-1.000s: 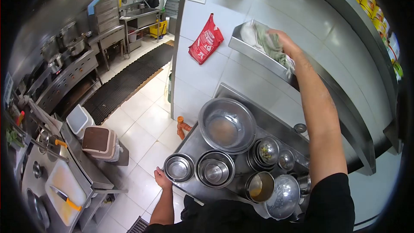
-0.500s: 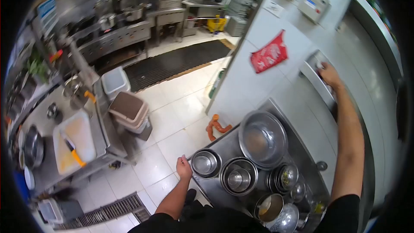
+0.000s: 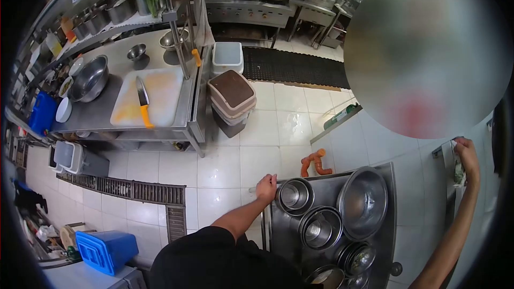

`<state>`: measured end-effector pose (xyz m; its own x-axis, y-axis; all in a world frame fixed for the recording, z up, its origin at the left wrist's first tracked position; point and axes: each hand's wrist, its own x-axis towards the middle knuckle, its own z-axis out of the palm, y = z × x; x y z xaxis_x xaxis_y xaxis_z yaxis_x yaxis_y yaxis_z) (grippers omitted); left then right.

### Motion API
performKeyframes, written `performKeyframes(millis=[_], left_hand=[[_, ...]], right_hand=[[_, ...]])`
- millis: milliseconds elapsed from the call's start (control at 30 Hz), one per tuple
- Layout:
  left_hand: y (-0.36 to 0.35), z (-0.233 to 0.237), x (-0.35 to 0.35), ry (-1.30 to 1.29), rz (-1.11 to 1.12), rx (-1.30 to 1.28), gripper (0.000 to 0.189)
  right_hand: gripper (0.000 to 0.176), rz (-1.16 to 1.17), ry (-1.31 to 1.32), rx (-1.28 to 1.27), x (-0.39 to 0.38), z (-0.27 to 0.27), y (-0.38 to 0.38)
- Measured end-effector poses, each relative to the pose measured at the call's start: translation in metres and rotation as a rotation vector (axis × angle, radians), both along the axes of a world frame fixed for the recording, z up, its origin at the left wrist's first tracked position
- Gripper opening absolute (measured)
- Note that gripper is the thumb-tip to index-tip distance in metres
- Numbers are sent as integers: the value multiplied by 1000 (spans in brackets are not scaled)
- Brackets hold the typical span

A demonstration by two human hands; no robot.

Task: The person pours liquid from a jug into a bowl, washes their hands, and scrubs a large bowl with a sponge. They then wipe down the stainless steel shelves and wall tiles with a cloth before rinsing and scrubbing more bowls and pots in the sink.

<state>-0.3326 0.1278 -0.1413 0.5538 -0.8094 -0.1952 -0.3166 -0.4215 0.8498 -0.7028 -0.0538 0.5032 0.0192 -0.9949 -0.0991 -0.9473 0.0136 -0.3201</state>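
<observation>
Left hand (image 3: 266, 187): fingers curled on steel counter (image 3: 276, 226) corner, small steel bowl (image 3: 293, 195) just beside. Right hand (image 3: 467, 152): at wall shelf (image 3: 440, 151), grip unclear.

Blurred patch (image 3: 428, 53) masks the upper right, nothing readable behind it. Right hand (image 3: 467, 155) sits at the wall shelf (image 3: 440, 151) by the dark lens rim; can't tell what its fingers grip. Lowest bowls (image 3: 327, 279) cut off by bottom edge, contents unclear. Black shirt (image 3: 214, 262) hides the bench (image 3: 383, 257) near end.

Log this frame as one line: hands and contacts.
left hand: on counter corner, beside small bowl | right hand: raised at wall shelf, by cloth | grip: unclear
</observation>
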Motion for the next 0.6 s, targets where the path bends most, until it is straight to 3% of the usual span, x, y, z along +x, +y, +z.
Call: performKeyframes(millis=[100, 200, 233, 433, 467, 533, 567, 600], left_hand=[[0, 5, 3, 18, -62, 80, 41], [2, -14, 6, 39, -75, 33, 46], [3, -19, 8, 100, -91, 107, 55], [88, -11, 55, 108, -32, 441, 72], [106, -14, 67, 102, -36, 489, 73], [161, 3, 87, 35, -25, 608, 74], [189, 1, 98, -12, -31, 676, 74], [217, -3, 106, -61, -46, 746, 75]], right_hand=[[34, -101, 12, -268, 2, -15, 12], [40, 45, 299, -573, -19, -51, -2], [45, 3, 399, -535, 13, -47, 23], [42, -210, 588, -695, -74, -91, 46], [43, -262, 542, -654, -76, -86, 82], [46, -131, 408, -690, -166, -100, 106], [50, -238, 425, -425, -177, -85, 130], [45, -302, 520, -582, -133, -80, 197]])
